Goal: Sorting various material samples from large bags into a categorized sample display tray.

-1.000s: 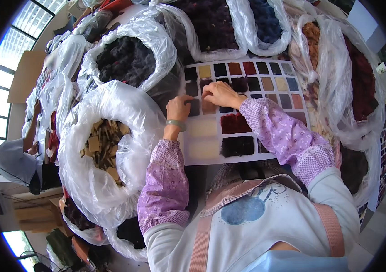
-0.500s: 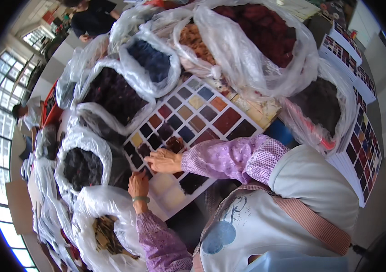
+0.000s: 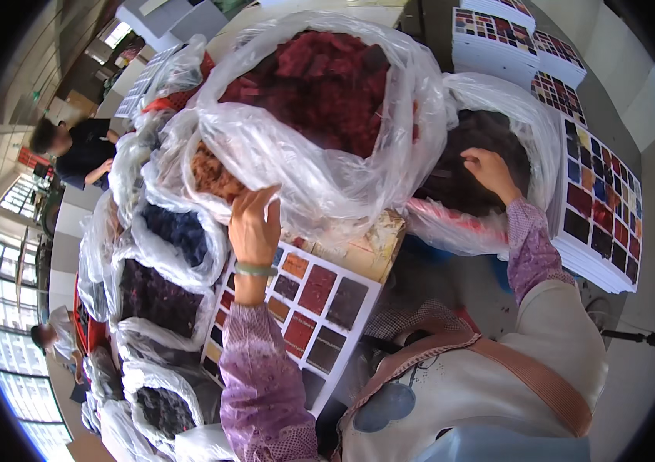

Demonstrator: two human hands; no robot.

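My left hand point(image 3: 253, 231), with a pale green bangle at the wrist, reaches to the rim of a plastic bag of orange-brown fluffy pieces point(image 3: 214, 173). Its fingers bend away from view, so their grip is hidden. Over a bag of dark grey material point(image 3: 477, 146) at the right is my right hand point(image 3: 494, 174), its thumb and fingers drawn together; whatever is between them is too small to make out. Under my left forearm lies a white swatch card point(image 3: 338, 336) with rows of coloured squares in red, grey, orange and brown, partly covered by the arm.
A large bag of dark red pieces point(image 3: 320, 88) stands between my hands at the back. Bags of blue point(image 3: 177, 231), dark purple point(image 3: 160, 300) and charcoal pieces point(image 3: 163, 410) line the left. Stacked swatch cards point(image 3: 601, 208) stand at right. A person point(image 3: 77, 150) works at far left.
Both hands have left the swatch card. The left has gone to the orange-brown bag, the right to the dark grey bag. The view has shifted toward the right.
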